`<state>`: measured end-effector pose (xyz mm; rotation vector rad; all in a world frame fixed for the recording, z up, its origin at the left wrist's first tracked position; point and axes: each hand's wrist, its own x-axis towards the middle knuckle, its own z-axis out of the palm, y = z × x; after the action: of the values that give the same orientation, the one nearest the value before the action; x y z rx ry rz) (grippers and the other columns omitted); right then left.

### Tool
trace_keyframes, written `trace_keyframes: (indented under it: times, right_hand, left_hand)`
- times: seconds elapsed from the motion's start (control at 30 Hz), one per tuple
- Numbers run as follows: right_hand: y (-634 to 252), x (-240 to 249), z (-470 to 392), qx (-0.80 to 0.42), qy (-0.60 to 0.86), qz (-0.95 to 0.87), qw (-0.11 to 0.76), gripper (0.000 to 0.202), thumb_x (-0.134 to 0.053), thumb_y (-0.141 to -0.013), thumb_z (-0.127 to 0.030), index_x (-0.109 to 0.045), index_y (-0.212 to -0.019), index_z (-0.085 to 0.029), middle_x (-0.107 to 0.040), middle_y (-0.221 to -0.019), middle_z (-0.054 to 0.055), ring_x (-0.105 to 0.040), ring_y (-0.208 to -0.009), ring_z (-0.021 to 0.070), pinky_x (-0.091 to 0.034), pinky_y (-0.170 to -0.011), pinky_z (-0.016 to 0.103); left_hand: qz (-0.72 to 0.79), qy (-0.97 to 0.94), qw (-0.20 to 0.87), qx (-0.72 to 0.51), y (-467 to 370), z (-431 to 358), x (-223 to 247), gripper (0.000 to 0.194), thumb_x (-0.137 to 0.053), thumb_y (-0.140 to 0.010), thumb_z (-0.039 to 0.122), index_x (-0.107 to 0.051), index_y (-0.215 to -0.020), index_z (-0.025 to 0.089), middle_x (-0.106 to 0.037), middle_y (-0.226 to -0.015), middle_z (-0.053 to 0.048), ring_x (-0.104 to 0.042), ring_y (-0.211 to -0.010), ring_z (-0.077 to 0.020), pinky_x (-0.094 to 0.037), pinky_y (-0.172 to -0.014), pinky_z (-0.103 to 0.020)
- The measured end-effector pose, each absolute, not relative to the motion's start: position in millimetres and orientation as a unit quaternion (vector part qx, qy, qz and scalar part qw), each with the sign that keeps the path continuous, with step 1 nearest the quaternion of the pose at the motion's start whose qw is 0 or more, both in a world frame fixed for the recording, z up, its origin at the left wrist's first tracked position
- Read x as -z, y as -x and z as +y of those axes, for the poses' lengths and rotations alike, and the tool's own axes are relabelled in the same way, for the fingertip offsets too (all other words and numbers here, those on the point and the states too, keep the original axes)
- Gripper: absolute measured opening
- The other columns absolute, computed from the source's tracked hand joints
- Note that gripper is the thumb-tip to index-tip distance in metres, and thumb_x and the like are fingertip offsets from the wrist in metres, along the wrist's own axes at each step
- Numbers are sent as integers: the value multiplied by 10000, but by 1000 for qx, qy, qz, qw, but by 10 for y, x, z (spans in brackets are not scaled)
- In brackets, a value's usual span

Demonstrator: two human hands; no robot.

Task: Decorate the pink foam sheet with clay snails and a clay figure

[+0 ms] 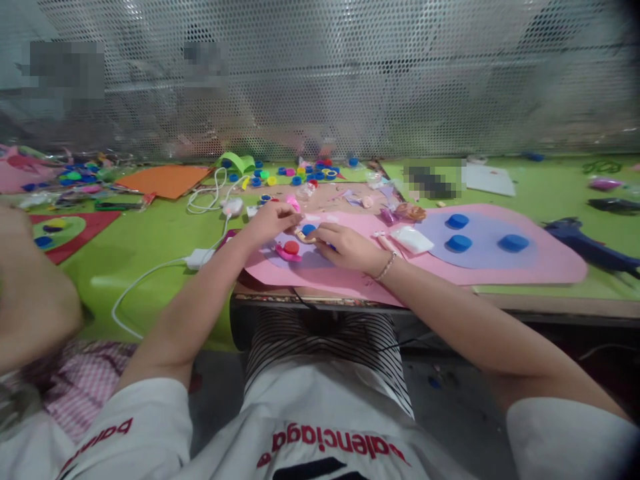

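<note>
Both hands meet over the left part of a pink sheet [560,260] with pale purple patches. A small beige piece [304,236] lies between my fingertips. My left hand [276,220] comes from the left with fingers pinched near its upper end. My right hand [345,245] has bent fingers closed at its other end. Right beneath them are a blue cap [309,229], a red cap [291,247] and a bright pink piece [287,255]. On the right purple patch [480,233] stand blue caps [459,243].
A white packet [412,239] lies right of my right hand. Loose bottle caps [297,181] line the back. A white cable [150,275] runs at left, a blue glue gun [590,243] lies at right. Another person's arm [35,293] is at far left; perforated metal [320,80] stands behind.
</note>
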<state>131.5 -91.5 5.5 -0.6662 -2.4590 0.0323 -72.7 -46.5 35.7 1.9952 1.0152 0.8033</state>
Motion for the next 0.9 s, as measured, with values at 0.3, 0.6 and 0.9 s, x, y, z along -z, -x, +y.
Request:
trace_keyframes:
  times: [0.3, 0.6, 0.9]
  right_hand:
    - [-1304, -53, -902, -4, 308, -907, 286, 241, -412, -793, -85, -548, -989, -116, -551, -834, 89, -511, -751, 170, -425, -688, 278]
    - [-1311, -48, -900, -23, 303, -913, 271, 257, -391, -814, -97, -531, -1025, -141, -550, -901, 97, -516, -834, 182, -419, -735, 295]
    - [-1295, -38, -913, 3, 312, -900, 304, 284, -447, -845, -193, -452, -1119, -119, -528, -919, 94, -498, -767, 158, -405, -691, 263]
  left_hand:
    - [380, -765, 409, -321, 693, -503, -356, 221, -676, -635, 252, -599, -801, 128, -611, -698, -16, -581, -647, -107, -477, -652, -275]
    - [381, -758, 426, -316, 706, -439, -283, 242, -657, -661, 256, -624, -865, 131, -651, -794, -49, -605, -725, -124, -479, -741, -316]
    - [385, -799, 378, -266, 693, -543, -369, 221, -683, -640, 318, -571, -671, 130, -549, -579, 12, -491, -517, -70, -383, -497, -203]
